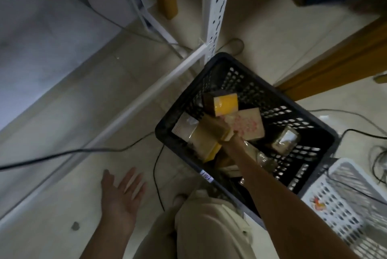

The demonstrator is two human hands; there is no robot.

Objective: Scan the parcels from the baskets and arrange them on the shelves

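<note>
Left grip (pixel 122 191) hovers with fingers spread above the floor, just left of the black basket (pixel 163 133). Right grip (pixel 228 125) reaches inside the basket, fingers curled round a brown parcel (pixel 206 135) lying among other parcels (pixel 249 125) there. Beyond the basket's far corner stands the white shelf post (pixel 217 7).

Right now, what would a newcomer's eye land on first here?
The black perforated plastic basket at centre right, where the right hand grips a brown cardboard parcel with yellow tape. Lower left, the left hand hangs open above the pale floor.
</note>
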